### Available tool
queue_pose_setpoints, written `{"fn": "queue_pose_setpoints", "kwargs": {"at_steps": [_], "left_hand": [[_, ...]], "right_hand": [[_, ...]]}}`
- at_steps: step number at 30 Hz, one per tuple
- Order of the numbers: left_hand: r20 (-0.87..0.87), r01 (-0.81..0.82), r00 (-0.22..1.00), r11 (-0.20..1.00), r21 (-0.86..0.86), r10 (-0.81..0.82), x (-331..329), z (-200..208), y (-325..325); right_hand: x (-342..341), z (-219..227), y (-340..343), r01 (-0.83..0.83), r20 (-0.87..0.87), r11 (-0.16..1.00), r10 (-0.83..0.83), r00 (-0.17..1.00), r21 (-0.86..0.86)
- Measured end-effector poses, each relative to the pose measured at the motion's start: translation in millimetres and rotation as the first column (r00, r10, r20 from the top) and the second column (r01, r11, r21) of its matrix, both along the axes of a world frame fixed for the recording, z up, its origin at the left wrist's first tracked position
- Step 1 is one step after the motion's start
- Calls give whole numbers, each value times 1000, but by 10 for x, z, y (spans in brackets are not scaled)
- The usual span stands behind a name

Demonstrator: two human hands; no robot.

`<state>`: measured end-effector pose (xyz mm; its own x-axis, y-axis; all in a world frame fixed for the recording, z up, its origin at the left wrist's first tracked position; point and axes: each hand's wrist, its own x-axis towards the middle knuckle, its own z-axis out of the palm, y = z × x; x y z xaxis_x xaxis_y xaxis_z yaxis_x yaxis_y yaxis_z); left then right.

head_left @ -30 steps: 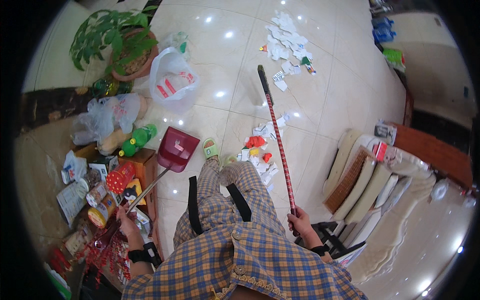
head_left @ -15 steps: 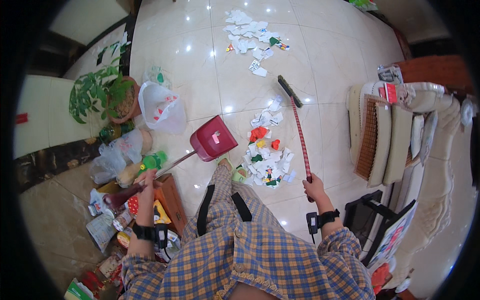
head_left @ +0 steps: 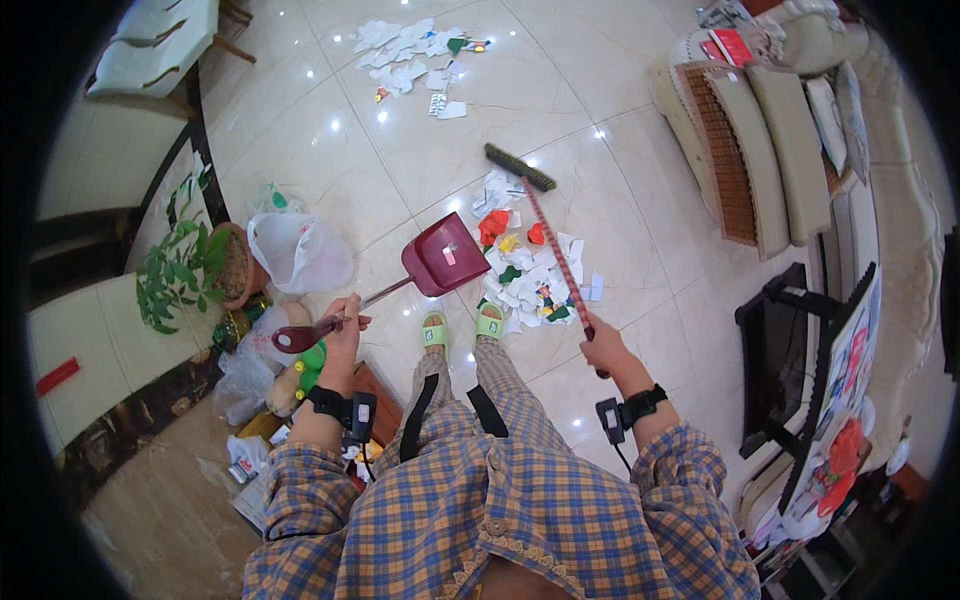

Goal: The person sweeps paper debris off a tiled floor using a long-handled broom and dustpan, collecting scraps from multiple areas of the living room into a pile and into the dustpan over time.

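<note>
In my left hand [head_left: 346,326] is the handle of a dark red dustpan [head_left: 443,256], its pan just ahead of my feet with a small pinkish scrap on it. My right hand [head_left: 605,345] grips the red striped handle of a broom [head_left: 520,168]. The broom's dark bristles lie at the far end of a pile of torn paper [head_left: 540,275], mixed with orange, yellow and green scraps. This pile lies to the right of the pan. Farther off, a second spread of paper scraps [head_left: 405,50] covers some floor tiles.
A white plastic bag [head_left: 300,250] stands beside a potted plant [head_left: 235,265] on the left, with bottles and more bags nearby. Cushioned seating [head_left: 760,150] lines the right, near a black-framed stand [head_left: 800,370]. White chairs [head_left: 155,50] are at the far left.
My view has turned and shifted. The broom head has swung left to the near pile's far edge, now lying more crosswise. My feet stand side by side now, and the dustpan sits nearer the pile.
</note>
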<state>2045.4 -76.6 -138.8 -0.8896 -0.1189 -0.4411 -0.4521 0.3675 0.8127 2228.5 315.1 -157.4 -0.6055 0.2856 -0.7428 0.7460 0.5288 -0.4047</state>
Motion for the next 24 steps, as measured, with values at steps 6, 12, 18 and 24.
{"fn": "queue_pose_setpoints", "kwargs": {"at_steps": [6, 12, 18, 24], "left_hand": [[1, 101, 995, 995, -11, -101, 88, -141, -49], [14, 139, 990, 988, 70, -140, 40, -150, -140], [54, 291, 952, 943, 162, -303, 19, -4, -374], [-61, 500, 866, 854, 147, -497, -49, 139, -680]], "right_hand": [[414, 594, -522, 205, 192, 925, -149, 970, -318], [740, 921, -1034, 363, 297, 823, -249, 922, -437], [1048, 1062, -1486, 446, 205, 805, -396, 895, -391], [1248, 1102, -1719, 595, 120, 757, -587, 801, -271]]}}
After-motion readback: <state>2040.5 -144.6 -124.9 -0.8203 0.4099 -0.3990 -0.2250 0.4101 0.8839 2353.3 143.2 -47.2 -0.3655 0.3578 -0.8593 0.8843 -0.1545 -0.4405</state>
